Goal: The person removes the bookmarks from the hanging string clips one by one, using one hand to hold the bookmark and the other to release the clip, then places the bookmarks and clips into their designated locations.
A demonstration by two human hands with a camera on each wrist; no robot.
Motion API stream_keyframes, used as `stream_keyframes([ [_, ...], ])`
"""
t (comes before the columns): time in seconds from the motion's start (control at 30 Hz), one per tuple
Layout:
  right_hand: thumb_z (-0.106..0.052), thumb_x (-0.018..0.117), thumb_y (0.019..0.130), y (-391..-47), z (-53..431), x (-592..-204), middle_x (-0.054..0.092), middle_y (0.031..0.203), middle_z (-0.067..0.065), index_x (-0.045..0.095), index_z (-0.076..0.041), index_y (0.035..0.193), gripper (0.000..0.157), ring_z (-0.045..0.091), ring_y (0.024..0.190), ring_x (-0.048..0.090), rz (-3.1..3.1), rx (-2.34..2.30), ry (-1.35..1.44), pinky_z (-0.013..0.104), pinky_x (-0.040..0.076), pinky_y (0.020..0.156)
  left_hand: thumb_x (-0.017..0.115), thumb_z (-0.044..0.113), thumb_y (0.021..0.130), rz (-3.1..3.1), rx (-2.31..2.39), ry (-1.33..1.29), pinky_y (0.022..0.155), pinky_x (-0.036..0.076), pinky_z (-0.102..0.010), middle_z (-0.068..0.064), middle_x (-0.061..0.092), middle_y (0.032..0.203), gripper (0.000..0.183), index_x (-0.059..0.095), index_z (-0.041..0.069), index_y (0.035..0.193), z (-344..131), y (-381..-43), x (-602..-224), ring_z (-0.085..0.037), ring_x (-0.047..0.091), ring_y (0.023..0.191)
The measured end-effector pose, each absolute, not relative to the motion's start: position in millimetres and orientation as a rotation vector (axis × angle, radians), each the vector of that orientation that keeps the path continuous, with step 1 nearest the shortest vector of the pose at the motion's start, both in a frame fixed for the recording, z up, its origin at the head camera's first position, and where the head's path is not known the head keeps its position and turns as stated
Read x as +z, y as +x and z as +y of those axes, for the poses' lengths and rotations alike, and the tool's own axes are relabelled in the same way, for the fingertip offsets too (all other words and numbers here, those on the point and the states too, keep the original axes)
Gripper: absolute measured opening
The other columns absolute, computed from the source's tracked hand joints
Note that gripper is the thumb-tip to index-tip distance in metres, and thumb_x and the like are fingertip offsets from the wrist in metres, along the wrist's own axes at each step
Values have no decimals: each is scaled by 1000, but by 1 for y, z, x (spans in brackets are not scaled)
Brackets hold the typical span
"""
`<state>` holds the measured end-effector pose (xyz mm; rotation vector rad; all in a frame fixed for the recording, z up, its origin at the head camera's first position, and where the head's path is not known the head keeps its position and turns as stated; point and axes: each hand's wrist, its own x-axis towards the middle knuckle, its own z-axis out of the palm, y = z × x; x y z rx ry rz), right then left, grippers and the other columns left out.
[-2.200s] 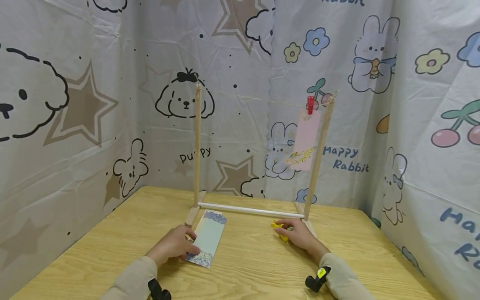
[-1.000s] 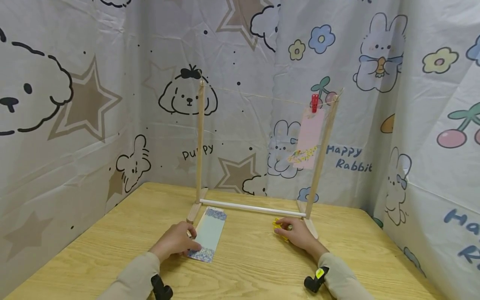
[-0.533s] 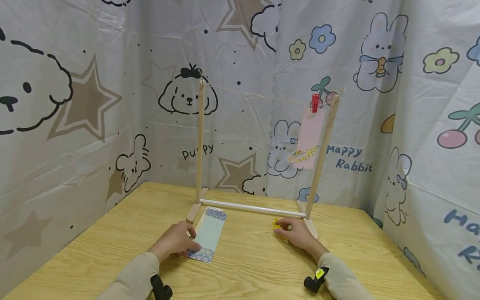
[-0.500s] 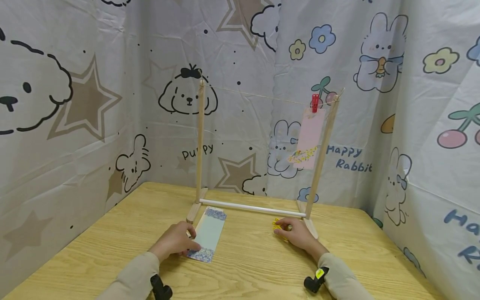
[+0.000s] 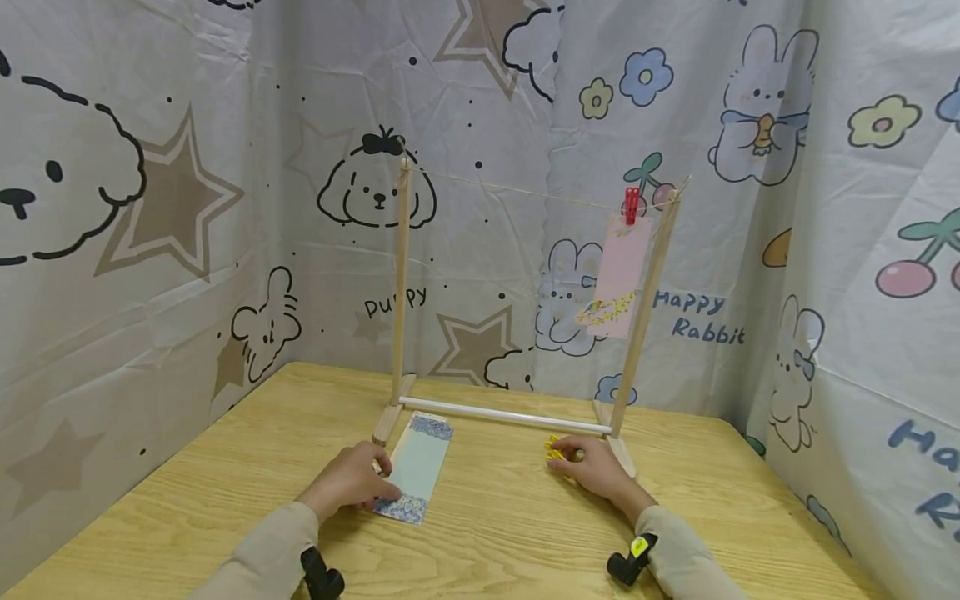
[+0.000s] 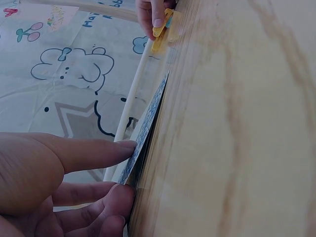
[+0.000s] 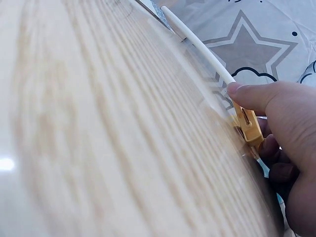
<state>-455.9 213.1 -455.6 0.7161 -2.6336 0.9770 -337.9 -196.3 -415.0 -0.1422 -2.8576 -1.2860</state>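
Observation:
My left hand [image 5: 351, 477] pinches the near left edge of a pale green card [image 5: 422, 462] with blue floral bands at both ends. In the left wrist view the thumb is on top, fingertips sit under the edge, and the near edge tilts up from the table. My right hand [image 5: 596, 468] pinches a yellow clothespin [image 7: 249, 126] between thumb and fingers, low over the table by the stand's right foot. A pink card [image 5: 618, 271] hangs from a red clothespin [image 5: 632, 205] on a string near the right post.
A wooden stand with a left post [image 5: 401, 292], a right post [image 5: 645, 317] and a white bottom rod [image 5: 502, 414] stands at the back of the wooden table [image 5: 487, 533]. Its string [image 5: 510, 190] runs between the post tops. Printed curtains [image 5: 480, 267] enclose the table's back and sides.
The head view has shifted slightly. My right thumb and fingers cover more of the yellow clothespin than at first. The left hand keeps its pinch on the green card, and the last second shows hardly any movement.

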Motion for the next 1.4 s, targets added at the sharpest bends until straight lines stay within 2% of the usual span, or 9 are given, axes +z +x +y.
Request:
stream_keyframes([
  [1.03, -29, 84, 88, -452, 212, -453, 71, 98, -3, 78, -5, 115, 37, 16, 92, 62, -2650, 975, 705, 40, 51, 84, 90, 11, 81, -2857, -1259, -165, 50, 44, -29, -8, 61, 75, 35, 64, 4, 103, -198, -340, -417, -17, 58, 52],
  [1.23, -29, 85, 88, -452, 211, -454, 69, 96, -5, 78, -6, 115, 37, 16, 90, 61, -2646, 960, 706, 37, 50, 82, 90, 10, 80, -2853, -1267, -159, 49, 44, -28, -8, 61, 73, 34, 64, 4, 102, -198, -340, -417, -17, 58, 51],
  [1.4, -29, 85, 87, -450, 211, -453, 70, 97, -4, 78, -6, 116, 38, 17, 92, 62, -2646, 968, 706, 40, 51, 83, 90, 11, 81, -2854, -1276, -167, 50, 44, -29, -8, 61, 72, 35, 64, 4, 103, -198, -341, -417, -17, 58, 51],
])
